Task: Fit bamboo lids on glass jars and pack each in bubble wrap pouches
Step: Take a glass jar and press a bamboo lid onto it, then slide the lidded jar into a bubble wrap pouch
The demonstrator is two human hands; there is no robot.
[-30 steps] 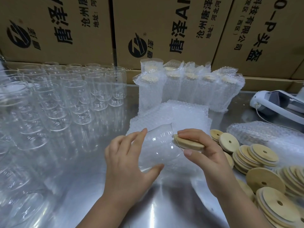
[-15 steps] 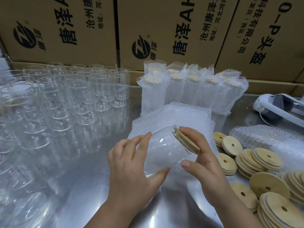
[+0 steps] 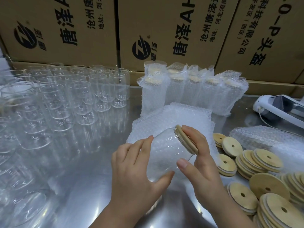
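My left hand (image 3: 134, 168) grips a clear glass jar (image 3: 166, 152), tilted with its mouth up and to the right. A round bamboo lid (image 3: 185, 139) sits flat on that mouth. My right hand (image 3: 200, 158) holds the lid against the jar, fingers behind it and thumb on the glass. Under the jar lies a stack of flat bubble wrap pouches (image 3: 177, 117). Behind the stack stand several packed jars (image 3: 189, 92) in pouches. Loose bamboo lids (image 3: 256, 163) with centre holes are piled at the right.
Several empty glass jars (image 3: 65, 99) crowd the left half of the steel table (image 3: 92, 162). Cardboard boxes (image 3: 164, 30) wall off the back. A white handheld device (image 3: 279, 107) with a cord and another heap of bubble wrap (image 3: 263, 139) lie at the right.
The lid went from edge-on at the jar's rim to seated flat on the mouth. The jar tilted more upright, and my right hand shifted behind the lid.
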